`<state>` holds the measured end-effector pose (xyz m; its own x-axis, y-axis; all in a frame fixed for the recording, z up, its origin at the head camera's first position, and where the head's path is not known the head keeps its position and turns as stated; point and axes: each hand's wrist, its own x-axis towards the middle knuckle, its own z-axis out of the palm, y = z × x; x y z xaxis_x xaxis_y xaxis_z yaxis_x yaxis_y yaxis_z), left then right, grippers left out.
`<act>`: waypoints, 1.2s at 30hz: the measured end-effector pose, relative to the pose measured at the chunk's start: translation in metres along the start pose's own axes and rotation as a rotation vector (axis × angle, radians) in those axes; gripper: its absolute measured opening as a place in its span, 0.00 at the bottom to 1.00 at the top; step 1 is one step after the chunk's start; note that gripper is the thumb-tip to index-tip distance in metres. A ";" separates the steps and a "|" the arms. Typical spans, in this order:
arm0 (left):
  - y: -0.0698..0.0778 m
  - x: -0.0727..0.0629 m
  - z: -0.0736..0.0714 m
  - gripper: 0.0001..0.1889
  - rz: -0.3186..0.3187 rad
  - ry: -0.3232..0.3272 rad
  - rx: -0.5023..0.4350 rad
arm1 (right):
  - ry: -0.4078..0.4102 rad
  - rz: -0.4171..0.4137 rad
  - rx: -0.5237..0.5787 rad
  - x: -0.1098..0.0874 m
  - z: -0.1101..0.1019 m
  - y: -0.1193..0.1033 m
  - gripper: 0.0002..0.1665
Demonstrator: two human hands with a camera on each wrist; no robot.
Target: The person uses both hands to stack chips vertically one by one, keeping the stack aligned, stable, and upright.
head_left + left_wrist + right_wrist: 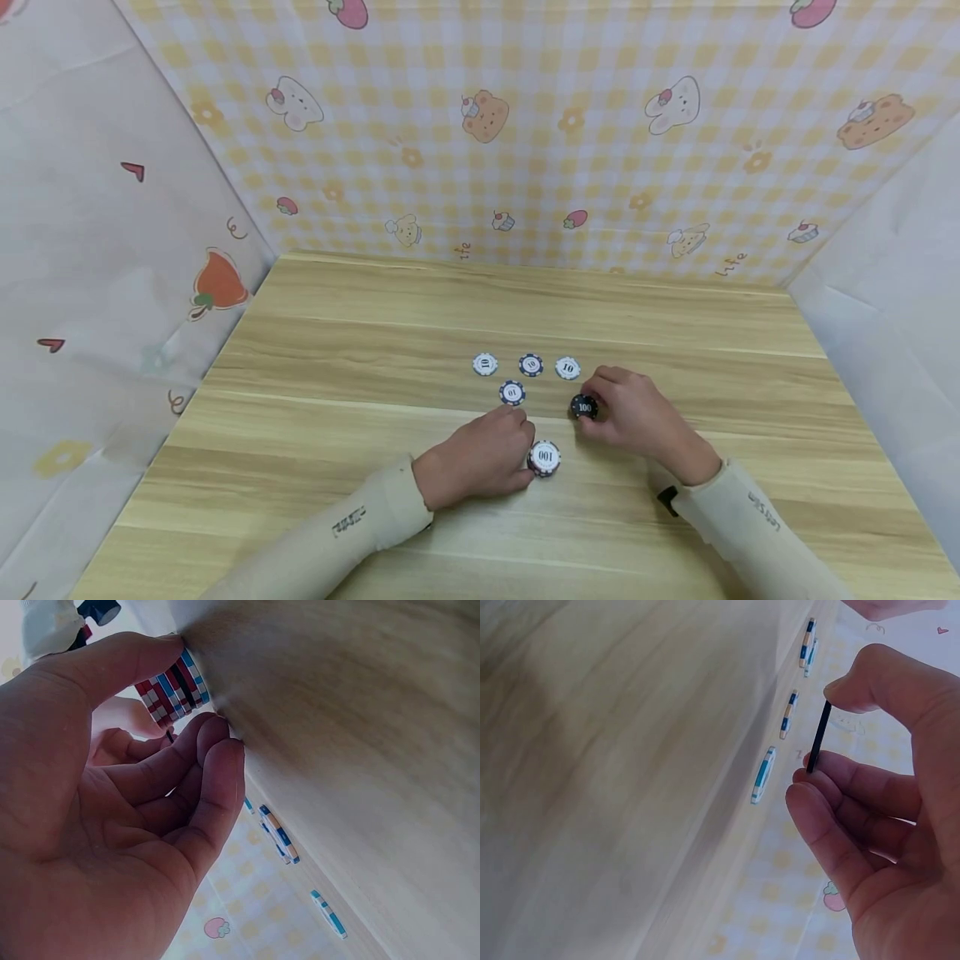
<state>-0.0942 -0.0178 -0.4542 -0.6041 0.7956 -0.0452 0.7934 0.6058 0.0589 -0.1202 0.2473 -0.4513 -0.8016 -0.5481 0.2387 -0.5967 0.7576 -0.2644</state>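
Observation:
A stack of poker chips [544, 458], its top one marked 100, stands on the table near the front. My left hand [480, 457] holds the stack from its left side, thumb and fingers curled about it. Red, white, blue and black edges show on the stacked chips [174, 691] in the left wrist view. Farther right, my right hand [636, 417] pinches a single black poker chip [584, 407], also marked 100, by its edge. The right wrist view shows this black chip [820, 737] edge-on between thumb and fingers, apart from the tabletop.
Beyond the hands, a row has a light-edged chip [485, 364], a dark blue chip [531, 365] and another light-edged chip [567, 367], all marked 10. A second dark blue chip [512, 392] lies nearer. Patterned cloth [525, 150] walls the wooden table [337, 333].

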 end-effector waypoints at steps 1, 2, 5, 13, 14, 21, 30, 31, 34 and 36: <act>0.000 0.000 0.000 0.20 0.000 0.001 -0.001 | 0.005 -0.006 -0.001 0.000 0.000 -0.001 0.16; 0.000 0.000 0.000 0.19 -0.001 0.003 -0.003 | 0.008 -0.011 -0.004 0.000 0.001 -0.001 0.15; 0.000 0.000 0.000 0.19 0.002 0.007 -0.001 | 0.014 -0.026 -0.010 0.000 0.000 -0.003 0.15; 0.000 -0.001 0.000 0.19 0.008 0.017 0.008 | 0.026 -0.069 -0.005 0.000 -0.001 -0.009 0.15; 0.000 -0.001 0.000 0.19 0.010 0.018 0.008 | 0.023 -0.070 -0.004 0.000 -0.001 -0.010 0.15; -0.001 0.000 0.000 0.19 0.031 0.030 0.023 | 0.019 -0.081 0.003 -0.001 -0.002 -0.016 0.16; -0.001 0.000 0.000 0.19 0.024 0.021 0.024 | 0.039 -0.153 0.020 -0.001 0.001 -0.025 0.16; -0.001 -0.001 0.000 0.19 0.024 0.021 0.022 | 0.034 -0.155 0.022 -0.001 0.001 -0.026 0.16; -0.001 -0.001 0.000 0.19 0.020 0.024 0.007 | 0.018 -0.160 0.027 -0.001 0.001 -0.029 0.17; -0.001 -0.001 0.000 0.18 0.019 0.026 -0.001 | 0.013 -0.167 0.023 -0.002 0.001 -0.031 0.17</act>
<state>-0.0945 -0.0191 -0.4539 -0.5906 0.8067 -0.0185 0.8048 0.5905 0.0601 -0.1005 0.2242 -0.4444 -0.6909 -0.6608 0.2932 -0.7223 0.6480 -0.2417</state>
